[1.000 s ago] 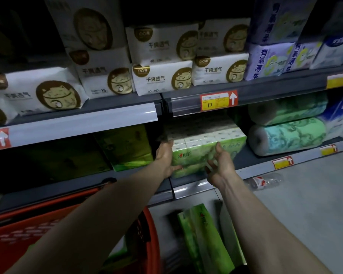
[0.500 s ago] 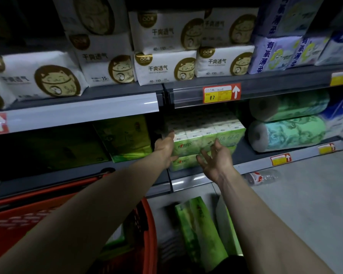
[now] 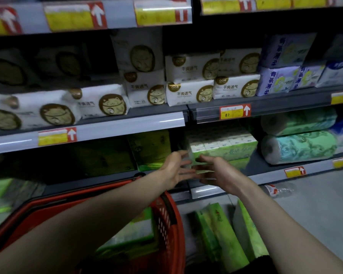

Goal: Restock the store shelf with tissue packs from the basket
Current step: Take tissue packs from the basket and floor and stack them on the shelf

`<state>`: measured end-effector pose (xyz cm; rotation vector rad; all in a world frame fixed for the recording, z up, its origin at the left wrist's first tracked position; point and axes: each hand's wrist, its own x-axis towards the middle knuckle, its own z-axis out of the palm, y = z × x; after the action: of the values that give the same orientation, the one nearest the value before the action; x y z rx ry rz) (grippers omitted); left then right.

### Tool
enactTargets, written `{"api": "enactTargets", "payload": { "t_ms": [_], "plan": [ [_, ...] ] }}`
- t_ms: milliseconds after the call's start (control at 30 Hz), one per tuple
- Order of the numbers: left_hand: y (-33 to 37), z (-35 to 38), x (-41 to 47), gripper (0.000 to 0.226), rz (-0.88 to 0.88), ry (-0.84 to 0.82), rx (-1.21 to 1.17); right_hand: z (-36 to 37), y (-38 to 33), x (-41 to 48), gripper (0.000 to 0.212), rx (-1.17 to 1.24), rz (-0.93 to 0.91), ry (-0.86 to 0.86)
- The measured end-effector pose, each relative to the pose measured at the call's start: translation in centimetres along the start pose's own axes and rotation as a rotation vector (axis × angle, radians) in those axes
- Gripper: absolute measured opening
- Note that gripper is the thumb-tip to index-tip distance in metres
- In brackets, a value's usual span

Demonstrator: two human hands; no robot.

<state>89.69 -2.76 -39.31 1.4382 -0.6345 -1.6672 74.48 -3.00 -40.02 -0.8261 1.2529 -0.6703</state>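
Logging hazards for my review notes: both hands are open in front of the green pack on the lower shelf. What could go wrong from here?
1. The green pack sits near the front of the shelf, and neither the left hand nor the right hand holds it, so it might slide off.
2. The floor packs and the bottle lie underfoot and could be stepped on.
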Motion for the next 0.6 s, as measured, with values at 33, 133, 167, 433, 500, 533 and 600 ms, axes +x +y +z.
{"api": "enactTargets", "payload": {
  "t_ms": [33,133,167,433,500,533,600],
  "plan": [
    [0.2,-1.0,-1.2,0.024,0.054,0.023,0.026,1.1,-0.3,-0.8,0.029,-0.068,-0.030,-0.028],
    [0.6,-5.4,-5.5,0.028,0.204,0.041,0.139,4.4,-1.2,-3.1,0.023,-0.242,-0.175,-0.038],
    [0.6,-7.3,-7.2,0.028,0.235,0.045,0.194,5.5,-1.3,-3.7,0.019,-0.291,-0.223,-0.034],
    [-1.0,-24.7,-18.3,0.020,0.286,0.126,0.592,16.2,1.4,-7.3,0.021,-0.991,-0.550,-0.136],
    [-1.7,-28.7,-19.6,0.018,0.288,0.131,0.705,18.9,2.0,-8.4,0.022,-1.126,-0.580,-0.206],
    [-2.0,-30.3,-20.1,0.016,0.273,0.134,0.747,20.1,2.2,-8.9,0.024,-1.163,-0.579,-0.238],
    [-2.8,-32.9,-20.5,0.015,0.256,0.159,0.833,22.0,3.0,-9.2,0.025,-1.192,-0.558,-0.302]
  ]
}}
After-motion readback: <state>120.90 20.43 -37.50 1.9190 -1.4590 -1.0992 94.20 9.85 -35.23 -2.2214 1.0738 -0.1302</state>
